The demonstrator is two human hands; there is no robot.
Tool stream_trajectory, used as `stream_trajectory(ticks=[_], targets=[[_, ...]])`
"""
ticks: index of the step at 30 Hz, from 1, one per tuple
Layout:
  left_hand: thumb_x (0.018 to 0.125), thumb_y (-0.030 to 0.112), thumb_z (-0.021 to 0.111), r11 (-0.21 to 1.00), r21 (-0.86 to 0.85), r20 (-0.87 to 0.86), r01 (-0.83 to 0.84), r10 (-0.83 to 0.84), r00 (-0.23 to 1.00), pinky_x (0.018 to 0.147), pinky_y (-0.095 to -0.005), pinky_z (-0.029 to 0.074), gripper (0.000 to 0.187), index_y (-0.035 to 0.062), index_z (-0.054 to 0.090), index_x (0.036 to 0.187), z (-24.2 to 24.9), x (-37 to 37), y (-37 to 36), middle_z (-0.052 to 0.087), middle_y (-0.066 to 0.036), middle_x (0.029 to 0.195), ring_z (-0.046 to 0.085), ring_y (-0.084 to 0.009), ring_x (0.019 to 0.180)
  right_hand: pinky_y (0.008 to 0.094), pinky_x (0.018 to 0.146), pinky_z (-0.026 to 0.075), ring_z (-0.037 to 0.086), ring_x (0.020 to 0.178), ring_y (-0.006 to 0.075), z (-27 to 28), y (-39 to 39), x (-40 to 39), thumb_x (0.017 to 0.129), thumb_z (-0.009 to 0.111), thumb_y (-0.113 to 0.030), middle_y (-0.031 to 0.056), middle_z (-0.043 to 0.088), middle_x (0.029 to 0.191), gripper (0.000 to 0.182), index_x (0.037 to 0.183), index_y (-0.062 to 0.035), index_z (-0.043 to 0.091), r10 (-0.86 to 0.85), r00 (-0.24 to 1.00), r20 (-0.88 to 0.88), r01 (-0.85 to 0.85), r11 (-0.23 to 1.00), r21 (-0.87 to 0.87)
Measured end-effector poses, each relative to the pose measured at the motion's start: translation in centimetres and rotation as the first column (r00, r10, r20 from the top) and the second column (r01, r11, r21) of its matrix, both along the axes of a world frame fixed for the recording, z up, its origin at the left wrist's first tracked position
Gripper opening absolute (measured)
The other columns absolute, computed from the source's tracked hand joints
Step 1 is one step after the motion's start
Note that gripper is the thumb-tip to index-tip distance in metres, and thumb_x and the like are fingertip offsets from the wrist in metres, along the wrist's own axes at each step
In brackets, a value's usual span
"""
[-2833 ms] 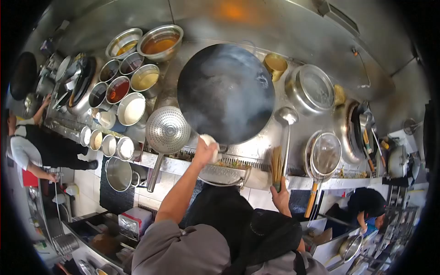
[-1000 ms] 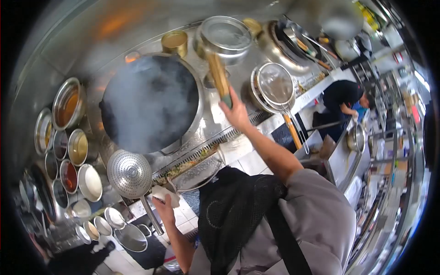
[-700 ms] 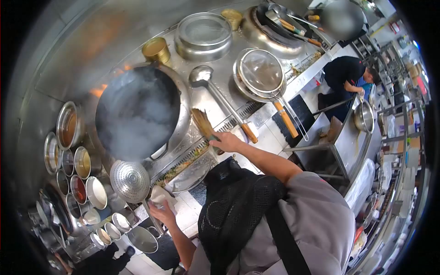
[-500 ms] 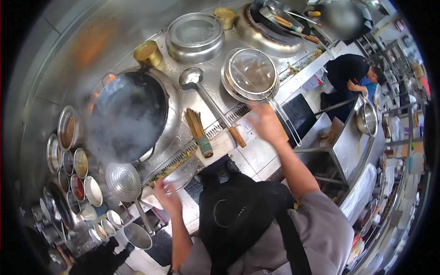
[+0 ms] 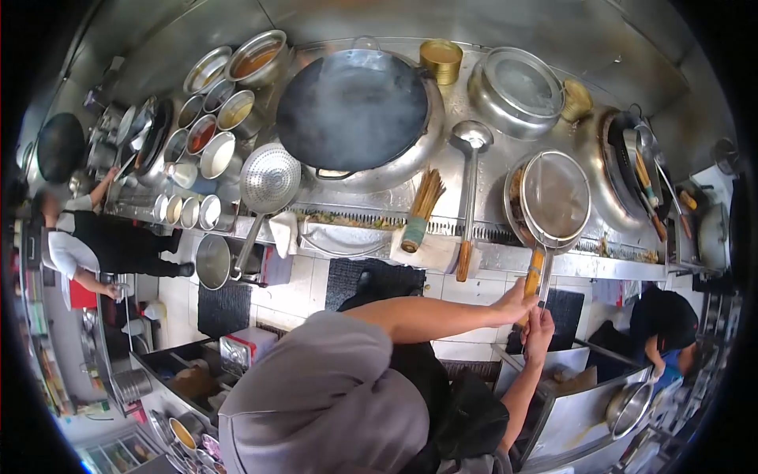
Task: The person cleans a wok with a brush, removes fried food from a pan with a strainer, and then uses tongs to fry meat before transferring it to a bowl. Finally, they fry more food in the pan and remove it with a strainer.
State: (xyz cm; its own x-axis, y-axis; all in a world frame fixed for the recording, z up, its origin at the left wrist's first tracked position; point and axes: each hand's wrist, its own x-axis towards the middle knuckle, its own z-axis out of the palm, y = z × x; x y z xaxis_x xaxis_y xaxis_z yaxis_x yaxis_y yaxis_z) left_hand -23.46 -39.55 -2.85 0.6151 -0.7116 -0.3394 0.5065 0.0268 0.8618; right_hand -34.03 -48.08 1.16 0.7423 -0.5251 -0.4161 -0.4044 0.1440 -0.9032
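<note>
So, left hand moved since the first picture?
Yes: the left hand went right along the counter edge, from the near side of the wok to the wooden strainer handle.

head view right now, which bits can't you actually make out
Wok floor, head view: smoke veils the inside of the wok.
Under the mesh strainer, head view: its mesh blurs what lies there.
Part of the wooden handle, head view: the left hand covers it.
What the right hand closes on, head view: its own fingers hide it.
</note>
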Motion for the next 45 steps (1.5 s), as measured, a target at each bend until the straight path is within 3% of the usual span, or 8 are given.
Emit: stream_trajectory(ticks=[20,22,26,28,30,31,37,45], targets=[[0.098,0.032,0.056,0.809,0.489,0.29,-0.325,0.201,0.936,0.04,-0.0229,0.041,0.031,0.0035,0.059,0.108,12.4,27.8,50.7,0.058,-0.003,0.068,0.049,-0.0096,0.043,0.0373,0.05,0.049,0.061,0.061,0.0231,6.1,38.9,28.7,0.096,0.055,-0.025,0.0117,0.06,0.075,0.029,0.112,-0.0004,0.052,0.497,0.845,0.197,-0.531,0.736,0.421],[0.098,0.033,0.056,0.813,0.499,0.278,-0.299,0.177,0.944,0.039,-0.0233,0.042,0.031,0.0036,0.06,0.106,10.8,30.7,53.8,0.059,-0.003,0.069,0.05,-0.0099,0.043,0.0436,0.068,0.054,0.067,0.077,0.034,2.2,42.0,30.7,0.094,0.057,-0.033,0.0194,0.066,0.086,0.039,0.109,0.0018,0.054,0.782,0.602,0.163,-0.703,0.615,-0.358],[0.098,0.034,0.057,0.774,0.575,0.284,-0.266,0.116,0.952,0.038,-0.0237,0.042,0.031,0.004,0.062,0.102,7.3,35.2,58.6,0.06,-0.004,0.068,0.05,-0.0104,0.041,0.0428,0.081,0.053,0.067,0.096,0.033,7.7,37.4,28.9,0.091,0.06,-0.035,0.0199,0.068,0.102,0.044,0.117,0.0004,0.059,0.992,0.119,0.036,-0.818,0.118,-0.563],[0.097,0.036,0.057,0.724,0.647,0.289,-0.239,0.058,0.956,0.049,-0.0276,0.049,0.034,0.0029,0.062,0.102,6.5,37.4,60.3,0.063,-0.007,0.077,0.058,-0.0146,0.054,0.0408,0.078,0.052,0.068,0.092,0.0302,5.3,32.9,26.5,0.09,0.062,-0.028,0.0183,0.068,0.1,0.041,0.122,-0.0027,0.06,0.911,0.341,0.231,-0.779,0.412,-0.472],[0.096,0.03,0.059,0.518,0.114,0.859,-0.848,-0.481,-0.178,0.067,-0.0319,0.052,0.031,0.0013,0.061,0.107,5.0,39.7,60.6,0.063,-0.01,0.09,0.063,-0.0192,0.075,0.0355,0.078,0.053,0.068,0.088,0.0238,3.4,26.8,23.9,0.091,0.063,-0.021,0.0136,0.07,0.098,0.033,0.121,-0.006,0.063,0.776,0.603,0.186,-0.586,0.589,-0.557],[0.096,0.03,0.059,0.524,0.115,0.861,-0.844,-0.477,-0.179,0.067,-0.0319,0.052,0.031,0.0013,0.061,0.107,6.7,39.1,58.3,0.063,-0.01,0.09,0.063,-0.0192,0.075,0.035,0.079,0.054,0.068,0.09,0.0238,3.7,23.0,22.1,0.091,0.063,-0.019,0.0129,0.07,0.099,0.031,0.118,-0.0044,0.064,0.647,0.743,0.169,-0.466,0.682,-0.563],[0.092,0.012,0.063,0.902,0.165,0.803,-0.4,0.113,0.586,0.081,-0.0289,0.049,0.018,0.0065,0.063,0.109,7.7,27.8,30.2,0.063,-0.007,0.102,0.06,-0.015,0.09,0.0403,0.079,0.053,0.068,0.088,0.0344,1.2,-1.6,14.6,0.087,0.057,-0.013,0.0231,0.069,0.094,0.027,0.108,0.0004,0.068,-0.399,0.914,0.075,0.303,0.548,-0.78],[0.086,0.006,0.069,0.975,0.219,0.153,-0.031,-0.003,0.988,0.077,-0.0296,0.054,0.048,-0.0004,0.044,0.128,-1.1,24.1,3.8,0.062,-0.011,0.103,0.062,-0.0173,0.089,0.0324,0.068,0.054,0.063,0.077,0.0155,-4.0,-15.7,15.4,0.081,0.057,-0.008,0.0063,0.064,0.088,0.036,0.116,-0.0011,0.061,-0.369,0.921,-0.126,0.324,0.904,-0.28]])
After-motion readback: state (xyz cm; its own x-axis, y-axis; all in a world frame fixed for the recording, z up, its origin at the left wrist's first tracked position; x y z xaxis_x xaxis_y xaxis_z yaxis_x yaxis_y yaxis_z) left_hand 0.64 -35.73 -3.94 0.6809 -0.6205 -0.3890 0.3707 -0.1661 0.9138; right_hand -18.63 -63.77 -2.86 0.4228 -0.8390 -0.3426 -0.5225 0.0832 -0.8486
